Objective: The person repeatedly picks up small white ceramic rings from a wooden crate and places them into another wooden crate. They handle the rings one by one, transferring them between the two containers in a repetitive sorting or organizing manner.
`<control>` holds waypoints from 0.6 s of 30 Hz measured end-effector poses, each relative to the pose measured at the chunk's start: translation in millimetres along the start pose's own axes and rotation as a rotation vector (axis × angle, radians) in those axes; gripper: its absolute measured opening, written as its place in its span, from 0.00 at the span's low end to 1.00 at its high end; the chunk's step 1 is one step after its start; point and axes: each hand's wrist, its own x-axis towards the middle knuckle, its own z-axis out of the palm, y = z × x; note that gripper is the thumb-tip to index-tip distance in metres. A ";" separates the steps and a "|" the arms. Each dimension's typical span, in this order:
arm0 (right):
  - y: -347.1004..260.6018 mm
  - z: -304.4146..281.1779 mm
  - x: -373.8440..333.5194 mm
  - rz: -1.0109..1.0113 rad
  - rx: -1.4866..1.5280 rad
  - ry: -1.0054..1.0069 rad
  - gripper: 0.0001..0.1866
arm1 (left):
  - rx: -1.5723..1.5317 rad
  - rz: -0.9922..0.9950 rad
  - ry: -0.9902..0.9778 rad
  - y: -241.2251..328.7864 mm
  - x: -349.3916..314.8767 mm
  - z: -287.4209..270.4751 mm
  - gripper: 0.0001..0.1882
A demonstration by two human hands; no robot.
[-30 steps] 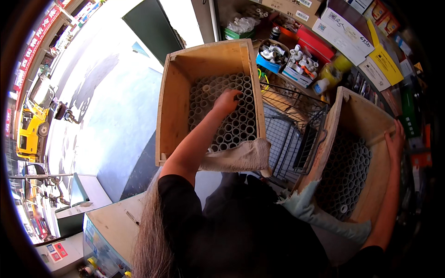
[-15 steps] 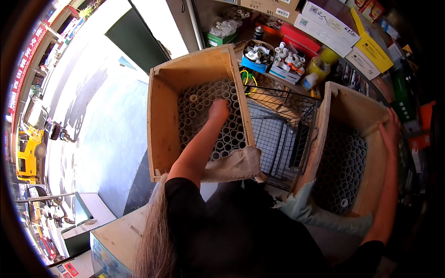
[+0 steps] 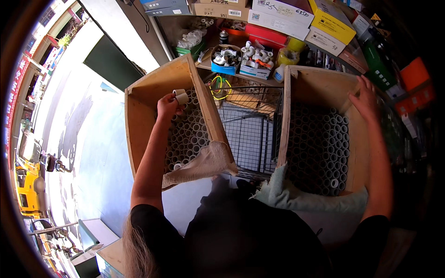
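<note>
In my left hand (image 3: 168, 107) is a short white plastic tube (image 3: 181, 97), gripped with curled fingers above the left wooden box (image 3: 139, 111). Many upright white tubes (image 3: 190, 132) pack that box, their round open ends facing up; a folded beige cloth (image 3: 199, 164) covers its near edge. My right hand (image 3: 365, 98) lies with fingers stretched over the far right rim of a second wooden box (image 3: 359, 153). Similar tubes (image 3: 336, 139) fill that one, partly in shadow. A pale green cloth (image 3: 310, 197) drapes over its near edge.
A black wire cage (image 3: 250, 134) stands between the boxes. Behind, a shelf bears small cartons of white pipe fittings (image 3: 257, 58), a spray can (image 3: 224, 37) and stacked boxes (image 3: 280, 18). A green panel (image 3: 111, 62) stands at the left, beside the bright street.
My left hand has risen from among the tubes and moved left, now with a short tube in it. My right hand stays on the right box's rim. The whole view has shifted.
</note>
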 end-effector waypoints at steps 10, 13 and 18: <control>1.7 -0.6 -2.5 0.054 0.006 -0.023 0.37 | -0.452 0.335 -0.342 160.5 -118.8 101.7 0.13; -1.8 -7.3 -5.4 0.084 -0.012 -0.058 0.37 | -0.466 0.316 -0.517 179.0 -152.7 164.8 0.13; -5.3 -6.2 -1.7 0.114 0.019 -0.061 0.36 | -0.690 0.107 -0.810 166.9 -194.8 253.3 0.12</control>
